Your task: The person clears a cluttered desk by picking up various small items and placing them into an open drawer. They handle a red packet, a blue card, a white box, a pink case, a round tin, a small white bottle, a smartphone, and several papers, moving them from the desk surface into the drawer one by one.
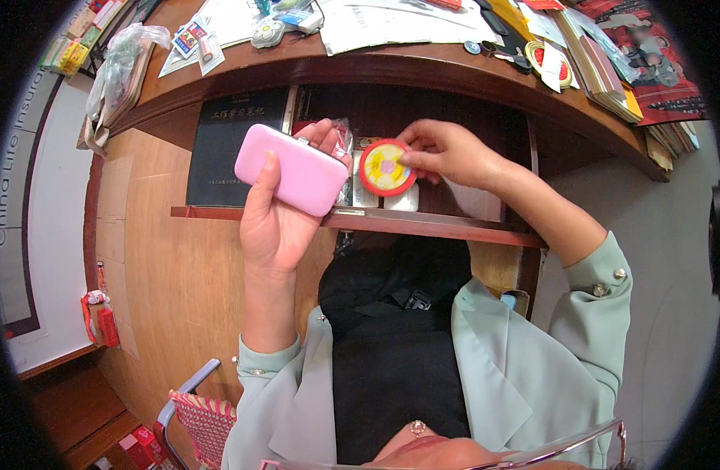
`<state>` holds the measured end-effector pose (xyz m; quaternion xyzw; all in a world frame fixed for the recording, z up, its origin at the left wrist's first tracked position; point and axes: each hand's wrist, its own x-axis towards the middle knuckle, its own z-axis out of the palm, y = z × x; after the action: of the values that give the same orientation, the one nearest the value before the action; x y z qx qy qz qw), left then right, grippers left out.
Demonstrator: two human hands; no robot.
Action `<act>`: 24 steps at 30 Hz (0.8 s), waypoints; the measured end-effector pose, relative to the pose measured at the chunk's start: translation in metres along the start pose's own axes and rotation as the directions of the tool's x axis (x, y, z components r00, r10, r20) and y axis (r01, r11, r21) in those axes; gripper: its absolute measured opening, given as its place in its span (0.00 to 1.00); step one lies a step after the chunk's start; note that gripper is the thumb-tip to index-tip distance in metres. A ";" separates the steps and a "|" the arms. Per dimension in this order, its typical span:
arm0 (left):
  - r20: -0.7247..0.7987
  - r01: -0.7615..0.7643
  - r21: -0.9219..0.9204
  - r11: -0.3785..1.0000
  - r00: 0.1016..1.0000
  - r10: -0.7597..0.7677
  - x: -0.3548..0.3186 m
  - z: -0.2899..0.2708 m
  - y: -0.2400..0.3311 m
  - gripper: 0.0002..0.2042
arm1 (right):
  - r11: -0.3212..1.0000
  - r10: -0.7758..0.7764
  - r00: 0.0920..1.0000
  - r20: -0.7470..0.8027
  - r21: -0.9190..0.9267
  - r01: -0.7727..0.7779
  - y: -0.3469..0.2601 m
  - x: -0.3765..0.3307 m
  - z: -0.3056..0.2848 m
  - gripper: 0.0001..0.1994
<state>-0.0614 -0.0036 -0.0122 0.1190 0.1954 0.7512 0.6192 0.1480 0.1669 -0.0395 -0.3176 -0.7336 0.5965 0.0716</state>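
In my left hand (pixel 267 211) lies a pink oblong case (pixel 291 168) with rounded corners and a metal clasp at its upper edge. My thumb presses on its face and the fingers support it from behind. My right hand (pixel 446 153) pinches a round, flat disc (pixel 387 168) by its right edge. It has a red rim and a yellow patterned face. Both things are above an open drawer (pixel 446 225). Below the disc, partly hidden, are white objects (pixel 403 200) in the drawer. Behind my left fingers is a clear plastic wrapper (pixel 343 139).
A black notebook (pixel 231 145) fills the drawer's left side. On the brown desk (pixel 297 66) are papers (pixel 383 27), a tape roll (pixel 546 63) and stacked folders (pixel 599 70). A plastic bag (pixel 125 70) hangs at its left end. A red-and-white woven chair (pixel 199 423) stands lower left.
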 end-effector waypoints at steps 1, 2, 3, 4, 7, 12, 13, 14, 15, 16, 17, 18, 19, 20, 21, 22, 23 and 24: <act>-0.008 0.000 0.003 1.000 1.000 0.000 -0.001 0.000 0.000 0.28 | 0.993 -0.041 0.999 0.030 -0.110 0.044 -0.001 0.001 0.005 0.17; -0.016 0.001 0.007 1.000 1.000 -0.001 -0.002 0.001 0.000 0.28 | 0.971 -0.007 1.000 0.014 -0.240 0.010 -0.018 -0.005 0.008 0.16; -0.023 0.003 0.010 1.000 1.000 -0.002 -0.002 0.001 0.000 0.28 | 0.906 -0.157 0.987 -0.032 -0.402 0.131 -0.012 -0.004 0.009 0.16; -0.025 0.000 0.011 1.000 1.000 0.000 -0.002 0.001 0.000 0.28 | 0.798 -0.308 0.950 -0.053 -0.558 0.228 -0.010 -0.005 0.009 0.16; -0.024 -0.002 0.007 1.000 1.000 0.002 -0.002 0.000 0.000 0.28 | 0.820 -0.236 0.968 -0.090 -0.552 0.149 -0.018 -0.012 0.010 0.15; -0.027 0.001 0.048 0.999 1.000 0.000 0.000 0.004 -0.002 0.27 | 0.812 -0.378 0.922 -0.079 -0.508 0.289 -0.017 -0.015 0.015 0.13; -0.037 0.008 0.050 0.999 0.999 -0.006 0.000 0.005 -0.003 0.27 | 0.841 -0.372 0.923 -0.096 -0.456 0.291 -0.026 -0.015 0.016 0.12; -0.033 0.001 0.088 0.996 0.999 0.002 0.001 0.006 -0.004 0.28 | 0.868 -0.363 0.925 -0.115 -0.404 0.291 -0.035 -0.014 0.017 0.12; -0.029 -0.006 0.127 0.992 1.000 0.010 0.002 0.008 -0.006 0.29 | 0.941 -0.289 0.954 -0.084 -0.209 0.267 -0.046 -0.013 0.019 0.14; -0.026 -0.012 0.165 0.986 1.000 0.016 0.003 0.011 -0.007 0.31 | 0.967 -0.253 0.967 -0.036 -0.031 0.252 -0.055 -0.015 0.022 0.15; -0.017 -0.018 0.189 0.982 1.000 0.021 0.005 0.013 -0.009 0.31 | 0.964 -0.225 0.974 0.018 0.147 0.220 -0.062 -0.019 0.027 0.16; -0.017 -0.005 0.205 0.979 1.000 0.009 0.005 0.015 -0.012 0.31 | 0.933 -0.206 0.976 0.077 0.318 0.171 -0.066 -0.021 0.031 0.17; -0.016 0.006 0.221 0.975 1.000 -0.002 0.005 0.019 -0.014 0.31 | 0.917 -0.238 0.967 0.088 0.348 0.194 -0.060 -0.017 0.039 0.20; -0.016 0.017 0.236 0.972 1.000 -0.013 0.006 0.022 -0.016 0.31 | 0.929 -0.178 0.979 0.096 0.344 0.135 -0.061 -0.018 0.038 0.20; -0.013 0.017 0.193 0.981 1.000 -0.015 0.006 0.023 -0.017 0.30 | 0.937 -0.117 0.988 0.105 0.340 0.075 -0.062 -0.019 0.034 0.20; 0.012 -0.034 0.227 0.973 0.999 0.032 0.007 0.021 -0.015 0.29 | 0.942 -0.054 0.992 0.111 0.337 0.014 -0.061 -0.020 0.029 0.20; 0.036 -0.087 0.257 0.963 0.996 0.080 0.007 0.016 -0.012 0.29 | 0.974 0.005 0.999 0.045 0.225 -0.015 -0.056 -0.020 0.020 0.21; 0.061 -0.140 0.285 0.948 0.990 0.128 0.007 0.012 -0.007 0.29 | 0.978 0.041 0.997 -0.064 0.205 -0.027 -0.047 -0.020 0.014 0.20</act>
<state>-0.0517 0.0056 -0.0051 0.2369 0.2814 0.7522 0.5467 0.1385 0.1402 0.0054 -0.3410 -0.6604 0.6585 0.1185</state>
